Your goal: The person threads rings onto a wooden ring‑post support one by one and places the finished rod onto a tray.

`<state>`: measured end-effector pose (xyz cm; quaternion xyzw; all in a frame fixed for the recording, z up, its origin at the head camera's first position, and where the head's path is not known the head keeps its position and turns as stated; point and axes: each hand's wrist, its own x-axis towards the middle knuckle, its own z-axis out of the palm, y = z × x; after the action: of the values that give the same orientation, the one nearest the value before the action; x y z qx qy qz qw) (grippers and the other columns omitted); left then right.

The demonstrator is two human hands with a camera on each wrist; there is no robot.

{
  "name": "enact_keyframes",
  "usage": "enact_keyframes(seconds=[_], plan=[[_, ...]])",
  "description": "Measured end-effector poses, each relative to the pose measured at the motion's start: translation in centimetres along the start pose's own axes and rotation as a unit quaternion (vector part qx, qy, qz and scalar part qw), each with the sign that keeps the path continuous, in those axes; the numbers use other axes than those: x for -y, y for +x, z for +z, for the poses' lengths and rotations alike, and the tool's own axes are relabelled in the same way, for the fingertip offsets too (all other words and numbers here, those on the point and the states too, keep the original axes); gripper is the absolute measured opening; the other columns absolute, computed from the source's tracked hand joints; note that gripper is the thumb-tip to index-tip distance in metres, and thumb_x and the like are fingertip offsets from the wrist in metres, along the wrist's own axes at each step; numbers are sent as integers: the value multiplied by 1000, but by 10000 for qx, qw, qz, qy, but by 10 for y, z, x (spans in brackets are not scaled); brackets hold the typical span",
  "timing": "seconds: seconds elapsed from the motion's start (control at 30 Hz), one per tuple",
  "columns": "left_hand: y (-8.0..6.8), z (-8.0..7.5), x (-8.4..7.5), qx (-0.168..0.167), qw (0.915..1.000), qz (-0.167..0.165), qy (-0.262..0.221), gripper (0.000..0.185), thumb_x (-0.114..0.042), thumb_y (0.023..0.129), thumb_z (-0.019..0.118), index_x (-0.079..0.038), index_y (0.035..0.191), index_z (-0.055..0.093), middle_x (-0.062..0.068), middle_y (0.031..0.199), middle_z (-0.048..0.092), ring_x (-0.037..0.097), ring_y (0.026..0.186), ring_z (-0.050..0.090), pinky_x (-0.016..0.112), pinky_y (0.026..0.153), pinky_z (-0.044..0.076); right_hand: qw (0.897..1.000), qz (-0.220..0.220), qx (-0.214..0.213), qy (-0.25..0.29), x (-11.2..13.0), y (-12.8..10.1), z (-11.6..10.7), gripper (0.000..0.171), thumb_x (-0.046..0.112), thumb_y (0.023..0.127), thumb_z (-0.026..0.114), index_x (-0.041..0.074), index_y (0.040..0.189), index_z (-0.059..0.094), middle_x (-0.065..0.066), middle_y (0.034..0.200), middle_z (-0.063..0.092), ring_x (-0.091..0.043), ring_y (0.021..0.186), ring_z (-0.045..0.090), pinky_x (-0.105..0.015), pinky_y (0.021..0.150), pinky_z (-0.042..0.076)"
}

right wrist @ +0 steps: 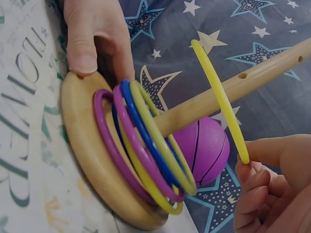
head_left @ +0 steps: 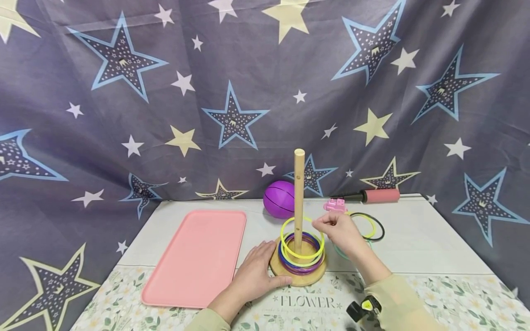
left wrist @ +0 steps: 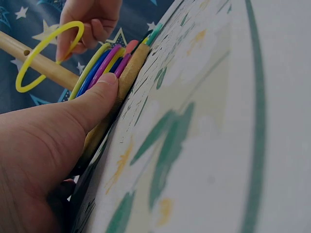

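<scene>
A wooden peg stand has an upright post point(head_left: 299, 193) and a round base point(right wrist: 80, 121). Several purple, blue and yellow rings point(left wrist: 92, 70) lie stacked around the post, low on the base. My left hand point(head_left: 256, 271) grips the base at its left side, thumb on the front edge and fingers behind. Between thumb and index finger, my right hand point(head_left: 341, 232) pinches a bright yellow ring point(right wrist: 221, 97) at its right side. That ring encircles the post, tilted, above the stack and apart from it in both wrist views.
A pink tray point(head_left: 198, 257) lies left of the stand. Behind stand a purple ball point(head_left: 278, 200), a small pink toy point(head_left: 335, 205) and a pump with a pink handle point(head_left: 382, 196). A black ring point(head_left: 383, 230) and other loose rings lie to the right.
</scene>
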<state>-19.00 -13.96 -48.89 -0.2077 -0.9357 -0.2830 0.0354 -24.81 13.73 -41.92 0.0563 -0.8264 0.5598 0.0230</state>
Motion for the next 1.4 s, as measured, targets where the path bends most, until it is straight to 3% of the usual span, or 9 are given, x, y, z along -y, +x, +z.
enact_keyframes(seconds=[0.13,0.8,1.4], plan=[[1,1,0,40,10000,-82,6,115,-71,87,84,1,167,43,23,167,48,43,161,36,60,134,23,9998,95,105,-104,-5,2,2,16,20,100,82,4,99,82,0,88,70,-13,64,50,-25,55,45],[2,2,2,0,10000,-72,63,114,-70,87,85,2,165,45,23,167,49,43,160,37,58,134,24,9990,215,296,-250,-19,0,10,14,17,100,81,3,96,80,1,77,63,-14,66,48,-26,55,41],[1,2,3,-4,10000,-21,77,115,-74,87,82,2,166,45,23,167,49,43,160,38,60,133,26,9982,80,103,-583,-28,2,10,14,16,97,84,7,90,77,0,74,63,-16,69,52,-28,60,43]])
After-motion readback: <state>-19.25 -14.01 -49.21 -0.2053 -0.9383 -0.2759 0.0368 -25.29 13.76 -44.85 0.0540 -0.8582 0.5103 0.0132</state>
